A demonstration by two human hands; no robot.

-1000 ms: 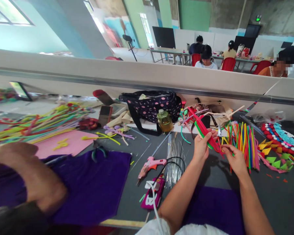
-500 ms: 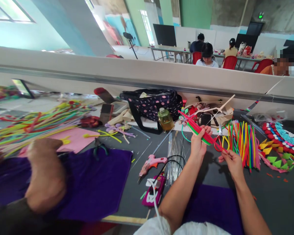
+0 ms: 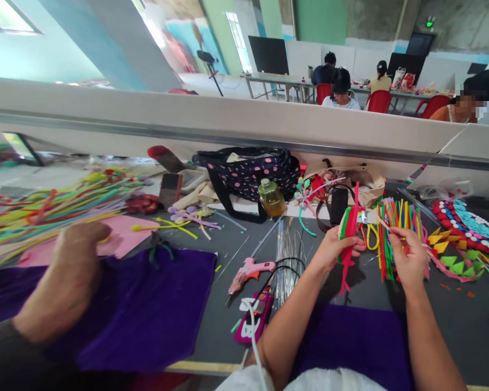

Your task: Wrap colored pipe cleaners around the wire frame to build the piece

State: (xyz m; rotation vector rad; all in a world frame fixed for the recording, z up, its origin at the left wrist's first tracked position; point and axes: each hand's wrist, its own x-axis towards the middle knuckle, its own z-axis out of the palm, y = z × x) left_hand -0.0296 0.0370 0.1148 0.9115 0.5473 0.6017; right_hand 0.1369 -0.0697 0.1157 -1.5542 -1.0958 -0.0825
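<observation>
My left hand (image 3: 329,251) is closed round a bundle of fuzzy pipe cleaners (image 3: 350,225) in pink, red, green and cream, held nearly upright above the table. To its right, my right hand (image 3: 409,258) pinches the end of a thin pale strip (image 3: 382,221). Whether that strip joins the bundle I cannot make out. Just behind and between the hands lie scissors (image 3: 372,237) with yellow and red handles. A sheaf of coloured pipe cleaners (image 3: 403,217) lies behind my right hand.
Left of my forearm are a pink glue gun (image 3: 250,270), a purple power strip (image 3: 255,320) and thin wires (image 3: 287,255). Behind stand a bottle (image 3: 271,198) and a dotted bag (image 3: 248,174). A co-worker's hand (image 3: 65,271) is over purple cloth (image 3: 155,315) at left.
The bundle has swung from slanting to nearly upright in my left hand. My right hand has left its lower pink end, moved up and right, and now pinches the pale strip.
</observation>
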